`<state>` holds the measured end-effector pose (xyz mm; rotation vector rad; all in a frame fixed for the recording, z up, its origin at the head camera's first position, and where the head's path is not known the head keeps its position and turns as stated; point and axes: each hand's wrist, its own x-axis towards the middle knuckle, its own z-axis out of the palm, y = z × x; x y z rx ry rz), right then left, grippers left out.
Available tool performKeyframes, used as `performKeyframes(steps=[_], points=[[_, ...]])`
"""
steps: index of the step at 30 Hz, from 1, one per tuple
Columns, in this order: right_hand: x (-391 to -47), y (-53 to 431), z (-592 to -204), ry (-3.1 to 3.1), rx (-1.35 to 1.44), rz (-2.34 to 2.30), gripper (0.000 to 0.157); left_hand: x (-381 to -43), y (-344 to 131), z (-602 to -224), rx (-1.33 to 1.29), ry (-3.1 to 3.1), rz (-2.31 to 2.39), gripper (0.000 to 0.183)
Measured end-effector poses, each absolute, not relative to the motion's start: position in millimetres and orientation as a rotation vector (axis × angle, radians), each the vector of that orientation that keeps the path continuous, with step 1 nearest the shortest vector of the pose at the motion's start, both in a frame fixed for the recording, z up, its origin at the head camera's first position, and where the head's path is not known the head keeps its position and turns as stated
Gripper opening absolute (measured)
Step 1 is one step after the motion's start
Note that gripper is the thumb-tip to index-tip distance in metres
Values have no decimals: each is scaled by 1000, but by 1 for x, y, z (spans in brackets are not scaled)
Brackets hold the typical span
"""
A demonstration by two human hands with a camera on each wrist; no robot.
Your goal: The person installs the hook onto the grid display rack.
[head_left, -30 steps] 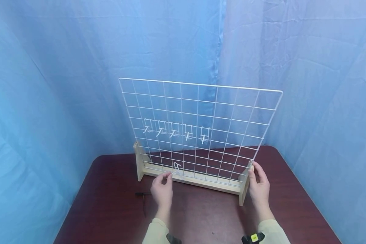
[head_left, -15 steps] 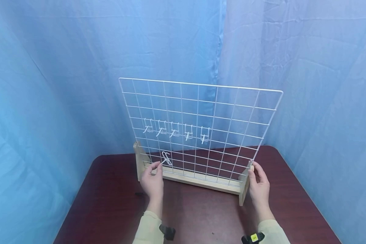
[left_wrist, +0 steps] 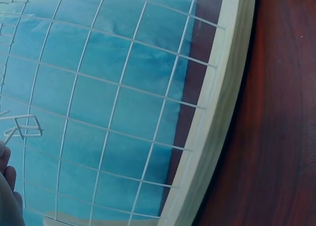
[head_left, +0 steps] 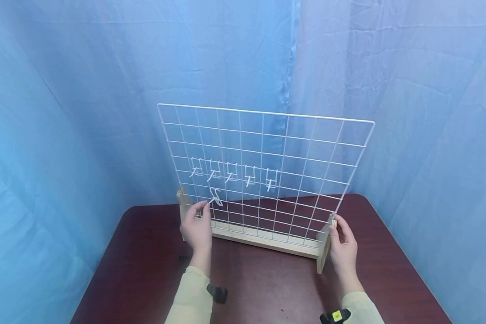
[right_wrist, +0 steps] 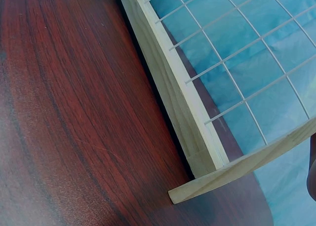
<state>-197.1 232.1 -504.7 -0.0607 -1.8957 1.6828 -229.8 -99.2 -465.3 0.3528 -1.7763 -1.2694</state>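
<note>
My left hand [head_left: 198, 227] pinches a white wire hook [head_left: 216, 197] by its prong, in front of the lower left of a white wire grid panel [head_left: 267, 112]. In the left wrist view the hook's wire loops [left_wrist: 30, 127] overlap the grid beyond the fingertips. Several similar white hooks [head_left: 272, 183] hang in a row on one grid wire, higher than the held one. The panel stands upright in a pale wooden stand [head_left: 263, 240]. At the stand's right end, my right hand [head_left: 344, 247] grips the top of the wooden side support [right_wrist: 237, 171].
The dark red table [head_left: 267, 288] extends in front of the stand and to both sides. A small dark object [head_left: 183, 257] lies left of the left forearm, mostly hidden by it. Blue curtains [head_left: 105, 90] surround the table at the back and sides.
My left hand has moved up and to the left with the hook, from near the stand's base bar to just below the hanging row. The right hand has stayed on the side support.
</note>
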Motion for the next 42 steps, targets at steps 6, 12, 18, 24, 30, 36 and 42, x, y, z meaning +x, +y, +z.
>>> performKeyframes(steps=[6,12,18,24,30,36,42], points=[[-199,233,-507,-1884,-44,1679,34,-236,-99,-457,273,-1748,-1262,9],[-198,233,-507,-1877,-36,1679,34,-238,-96,-454,269,-1759,-1243,9],[-198,232,-507,-1878,-41,1683,34,-241,-95,-457,283,-1794,-1156,9],[-198,233,-507,-1871,-34,1692,34,-246,-96,-458,280,-1823,-1064,10],[-198,232,-507,-1886,-40,1678,34,-247,-94,-463,291,-1849,-1023,10],[-198,232,-507,-1895,-42,1673,34,-247,-94,-470,311,-1868,-1020,10],[-197,233,-506,-1888,-41,1691,34,-247,-93,-474,321,-1869,-1038,10]])
